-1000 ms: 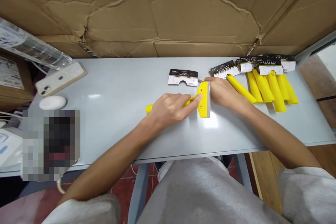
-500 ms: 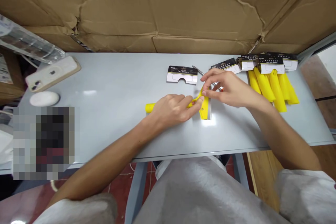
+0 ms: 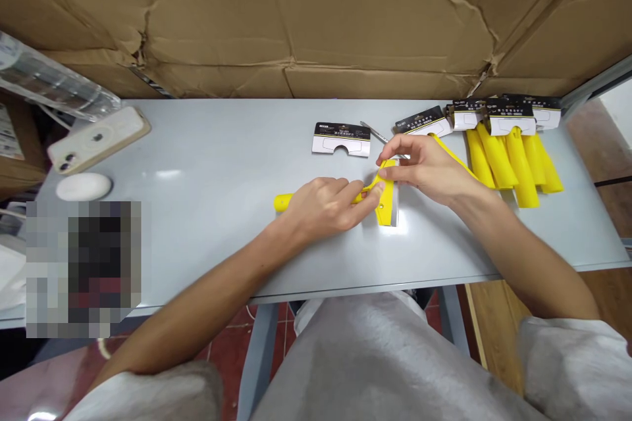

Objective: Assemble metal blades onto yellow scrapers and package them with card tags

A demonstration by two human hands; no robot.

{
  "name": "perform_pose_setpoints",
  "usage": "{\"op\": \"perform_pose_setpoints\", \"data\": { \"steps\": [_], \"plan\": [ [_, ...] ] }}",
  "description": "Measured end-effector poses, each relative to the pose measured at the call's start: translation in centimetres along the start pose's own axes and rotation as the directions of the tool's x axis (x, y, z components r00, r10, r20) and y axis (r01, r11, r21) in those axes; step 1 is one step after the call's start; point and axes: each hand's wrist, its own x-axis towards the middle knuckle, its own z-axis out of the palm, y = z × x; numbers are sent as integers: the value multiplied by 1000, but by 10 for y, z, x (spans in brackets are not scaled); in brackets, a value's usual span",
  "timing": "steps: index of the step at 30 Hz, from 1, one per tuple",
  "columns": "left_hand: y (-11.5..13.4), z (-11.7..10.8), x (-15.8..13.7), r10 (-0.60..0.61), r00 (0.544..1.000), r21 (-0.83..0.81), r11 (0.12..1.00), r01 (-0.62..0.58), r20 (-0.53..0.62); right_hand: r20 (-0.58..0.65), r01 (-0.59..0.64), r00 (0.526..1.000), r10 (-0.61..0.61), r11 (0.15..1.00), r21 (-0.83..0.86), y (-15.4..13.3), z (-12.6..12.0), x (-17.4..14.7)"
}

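Observation:
A yellow scraper (image 3: 386, 212) lies on the table with its handle pointing left and its metal blade edge on the right. My left hand (image 3: 328, 204) is closed around the handle, whose rounded end (image 3: 282, 202) sticks out past the palm. Thumb and index finger of my right hand (image 3: 419, 164) come together in a pinch at the far part of the scraper's head, touching it. Whatever is between those fingertips is too small or hidden. Behind the right hand, a thin metal rod (image 3: 371, 132) is partly covered.
A black-and-white card (image 3: 340, 139) lies beyond the scraper. At the right, several yellow scrapers (image 3: 522, 171) with cards are grouped. A phone (image 3: 101, 139), a white oval case (image 3: 83, 187) and a clear bottle (image 3: 54, 79) are at the left. Cardboard (image 3: 291, 20) stands along the back.
My right hand has shifted slightly left and its fingertips are closer together on the scraper's head. The left hand keeps its grip in nearly the same spot.

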Motion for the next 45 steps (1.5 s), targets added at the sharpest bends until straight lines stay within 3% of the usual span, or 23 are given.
{"op": "perform_pose_setpoints", "data": {
  "steps": [5, 10, 14, 22, 28, 32, 36, 40, 41, 43, 45],
  "plan": [
    [-1, -4, 0, -20, 1000, -28, 999, 20, -21, -12, -34, 999, 36, 990, 138, 4, -4, -3],
    [-5, -2, -3, -12, 1000, 9, 1000, 12, -28, 72, -107, 993, 96, 981, 163, 9, -9, -8],
    [-9, 6, -6, -9, 998, 5, 1000, 9, -64, 57, -54, 997, 46, 985, 161, 12, -9, -9],
    [-17, 16, -13, 117, 990, 258, 962, -93, -81, 22, -39, 999, 35, 982, 187, 17, -4, -7],
    [-17, 13, -12, 71, 995, 258, 965, -49, -74, -44, -21, 998, 33, 967, 252, 21, 5, -6],
    [-16, 13, -11, 52, 995, 265, 964, -28, -85, -15, 1, 1000, 2, 973, 230, 21, 8, -8],
    [-21, 15, -10, 48, 988, 305, 952, -1, -148, -38, 49, 998, -44, 990, 134, 20, 4, -10],
    [-25, 8, -6, -121, 966, 29, 991, 131, -229, -126, 124, 981, -145, 979, -163, 21, -9, -10],
    [-24, 4, -4, -204, 945, -68, 979, 192, -257, -128, 157, 971, -201, 944, -291, 23, -12, -10],
    [-21, -6, 0, -388, 873, -279, 909, 310, -294, -50, 230, 950, -310, 796, -560, 26, -19, -9],
    [-17, -13, 4, -553, 809, -524, 758, 390, -198, 82, 284, 937, -341, 601, -747, 31, -22, -9]
  ]
}}
